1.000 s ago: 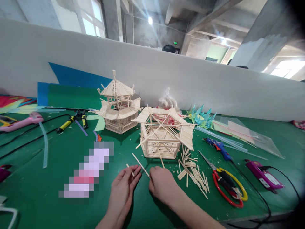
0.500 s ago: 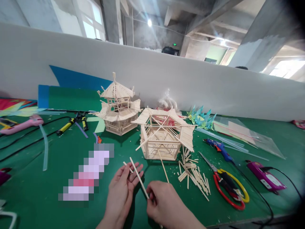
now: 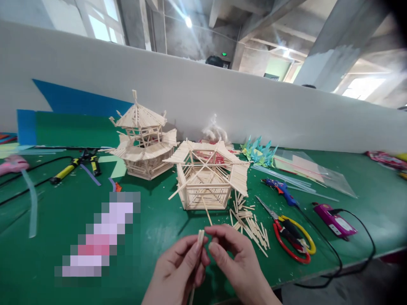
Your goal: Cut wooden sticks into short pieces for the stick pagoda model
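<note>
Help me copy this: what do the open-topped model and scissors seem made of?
Open-topped model: apparently bare matte wood, given its pale tan sticks. Scissors: blades probably steel, from their grey sheen; handles likely smooth plastic, from their even red and yellow.

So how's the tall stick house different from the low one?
The tall pale wooden-stick house has two roof tiers; the low pale wooden-stick house has one.
The tall house comes to a point; the low house's top is open.
The tall house's lower roof covers its front; the low house's front has none.
Both stand on the green table.
</note>
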`<state>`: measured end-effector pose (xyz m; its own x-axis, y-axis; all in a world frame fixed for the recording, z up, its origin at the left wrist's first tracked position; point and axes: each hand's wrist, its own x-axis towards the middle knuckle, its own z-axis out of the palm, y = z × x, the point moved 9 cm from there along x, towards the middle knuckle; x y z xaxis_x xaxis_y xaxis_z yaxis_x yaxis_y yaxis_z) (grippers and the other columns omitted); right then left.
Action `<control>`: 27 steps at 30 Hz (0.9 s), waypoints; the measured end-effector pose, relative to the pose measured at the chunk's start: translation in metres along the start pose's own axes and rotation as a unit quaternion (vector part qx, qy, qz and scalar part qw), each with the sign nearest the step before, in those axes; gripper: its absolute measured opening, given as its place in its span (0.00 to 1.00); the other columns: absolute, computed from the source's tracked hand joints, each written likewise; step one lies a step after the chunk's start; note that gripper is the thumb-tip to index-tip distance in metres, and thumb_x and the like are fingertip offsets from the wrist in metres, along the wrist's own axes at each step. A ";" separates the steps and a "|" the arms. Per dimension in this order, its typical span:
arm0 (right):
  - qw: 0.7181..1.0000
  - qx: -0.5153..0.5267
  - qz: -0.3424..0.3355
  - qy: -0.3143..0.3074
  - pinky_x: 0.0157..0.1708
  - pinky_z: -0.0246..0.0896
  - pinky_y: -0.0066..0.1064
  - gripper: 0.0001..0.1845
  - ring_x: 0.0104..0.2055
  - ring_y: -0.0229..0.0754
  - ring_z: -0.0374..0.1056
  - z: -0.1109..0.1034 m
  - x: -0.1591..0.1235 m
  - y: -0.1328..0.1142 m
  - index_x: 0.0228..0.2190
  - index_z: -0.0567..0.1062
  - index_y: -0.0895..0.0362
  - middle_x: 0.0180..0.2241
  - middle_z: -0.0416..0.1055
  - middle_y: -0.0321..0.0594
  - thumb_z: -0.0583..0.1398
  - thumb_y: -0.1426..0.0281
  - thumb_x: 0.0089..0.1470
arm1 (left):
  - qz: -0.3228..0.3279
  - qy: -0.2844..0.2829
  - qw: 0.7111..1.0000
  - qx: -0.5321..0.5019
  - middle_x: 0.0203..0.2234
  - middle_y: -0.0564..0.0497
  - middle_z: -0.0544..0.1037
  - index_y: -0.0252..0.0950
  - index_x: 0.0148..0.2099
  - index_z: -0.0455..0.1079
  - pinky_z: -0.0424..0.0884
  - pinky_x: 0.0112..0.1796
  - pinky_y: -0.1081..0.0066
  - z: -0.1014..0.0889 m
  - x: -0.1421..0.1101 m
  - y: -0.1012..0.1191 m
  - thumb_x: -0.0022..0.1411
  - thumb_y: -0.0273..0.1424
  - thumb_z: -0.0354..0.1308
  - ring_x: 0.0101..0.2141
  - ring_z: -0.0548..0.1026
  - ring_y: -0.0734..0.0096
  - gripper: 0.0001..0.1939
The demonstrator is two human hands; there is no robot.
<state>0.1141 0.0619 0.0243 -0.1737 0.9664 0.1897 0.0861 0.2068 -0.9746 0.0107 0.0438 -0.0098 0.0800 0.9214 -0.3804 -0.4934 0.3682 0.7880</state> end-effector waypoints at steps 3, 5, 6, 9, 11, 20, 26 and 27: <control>1.000 0.014 -0.016 0.001 0.25 0.57 0.27 0.10 0.25 0.35 0.60 0.000 0.000 -0.005 0.36 0.75 0.53 0.23 0.62 0.35 0.57 0.67 0.50 | -0.011 -0.020 0.999 0.027 0.16 0.55 0.69 0.34 0.31 0.73 0.57 0.20 0.78 0.006 -0.001 -0.008 0.46 0.35 0.62 0.17 0.60 0.81 0.10; 1.000 0.011 -0.018 0.008 0.26 0.56 0.28 0.10 0.26 0.36 0.59 0.001 0.000 -0.004 0.35 0.76 0.51 0.21 0.62 0.34 0.56 0.68 0.51 | -0.011 -0.026 0.999 0.033 0.16 0.55 0.69 0.34 0.31 0.74 0.56 0.20 0.78 0.006 0.000 -0.011 0.46 0.35 0.62 0.16 0.60 0.81 0.10; 1.000 0.011 -0.018 0.010 0.26 0.56 0.28 0.10 0.26 0.36 0.59 0.002 -0.001 -0.004 0.35 0.76 0.51 0.19 0.62 0.34 0.56 0.69 0.51 | -0.010 -0.031 0.999 0.036 0.16 0.55 0.69 0.34 0.31 0.74 0.55 0.20 0.78 0.006 0.001 -0.011 0.46 0.35 0.62 0.16 0.60 0.81 0.10; 1.000 0.014 -0.024 0.009 0.27 0.56 0.29 0.10 0.27 0.37 0.59 0.002 0.000 -0.002 0.36 0.76 0.49 0.18 0.63 0.34 0.56 0.69 0.51 | -0.001 -0.035 0.998 0.044 0.16 0.55 0.69 0.34 0.31 0.74 0.54 0.19 0.78 0.006 0.002 -0.010 0.47 0.34 0.61 0.16 0.60 0.82 0.09; 1.000 0.012 -0.025 0.010 0.27 0.55 0.28 0.10 0.27 0.37 0.59 0.001 0.001 -0.001 0.35 0.76 0.49 0.18 0.63 0.34 0.57 0.69 0.51 | 0.003 -0.035 0.998 0.049 0.16 0.55 0.69 0.34 0.31 0.74 0.54 0.19 0.77 0.006 0.003 -0.009 0.48 0.34 0.60 0.16 0.59 0.82 0.09; 1.000 -0.015 -0.005 0.019 0.26 0.55 0.27 0.09 0.26 0.37 0.59 -0.002 0.003 0.004 0.33 0.77 0.51 0.17 0.63 0.34 0.58 0.68 0.50 | -0.002 -0.035 0.998 0.060 0.16 0.54 0.70 0.33 0.32 0.74 0.53 0.19 0.76 0.004 0.011 -0.012 0.46 0.36 0.61 0.16 0.60 0.81 0.12; 0.999 -0.028 0.009 0.030 0.26 0.56 0.27 0.09 0.26 0.37 0.59 -0.002 0.005 0.007 0.31 0.78 0.55 0.17 0.64 0.35 0.58 0.68 0.49 | -0.003 -0.051 0.995 0.084 0.17 0.55 0.69 0.32 0.32 0.74 0.51 0.19 0.77 0.006 0.011 -0.016 0.48 0.35 0.60 0.16 0.59 0.81 0.11; 0.999 -0.031 0.011 0.036 0.26 0.55 0.27 0.09 0.25 0.37 0.59 -0.003 0.006 0.007 0.29 0.78 0.56 0.16 0.64 0.35 0.57 0.68 0.49 | -0.004 -0.048 0.995 0.087 0.16 0.55 0.69 0.32 0.31 0.74 0.51 0.19 0.77 0.007 0.011 -0.015 0.49 0.34 0.60 0.16 0.59 0.81 0.10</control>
<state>0.1168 0.0694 0.0185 -0.1007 0.9787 0.1788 0.1504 0.1926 -0.9697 0.0249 0.0490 -0.0228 0.1709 0.9227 -0.3456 -0.3358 0.3843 0.8600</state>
